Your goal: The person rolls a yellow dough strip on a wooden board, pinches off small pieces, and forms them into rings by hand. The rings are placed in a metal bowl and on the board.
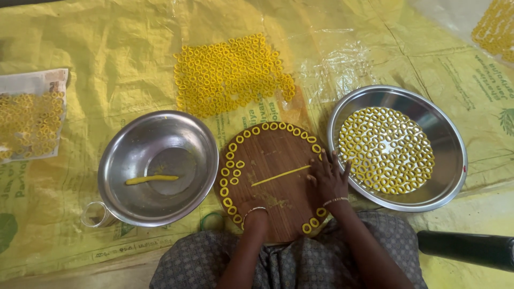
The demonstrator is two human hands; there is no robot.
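A round wooden board (267, 155) lies in front of my lap, with small yellow dough rings (273, 127) lined up along its rim. A thin rolled strand of yellow dough (278, 176) lies across the middle of the board. My right hand (327, 179) rests flat on the board with its fingers spread, touching the strand's right end. My left hand (251, 206) is at the board's near edge, wrist bent over it. A bangle circles the wrist, and the fingers are hidden.
A steel bowl (123, 155) on the left holds one dough stick (151, 180), with a small cup (95, 214) beside it. The steel plate (450, 160) on the right is full of rings. More rings (230, 72) lie on the yellow sheet and on paper (29, 123). A black cylinder (466, 249) lies at the lower right.
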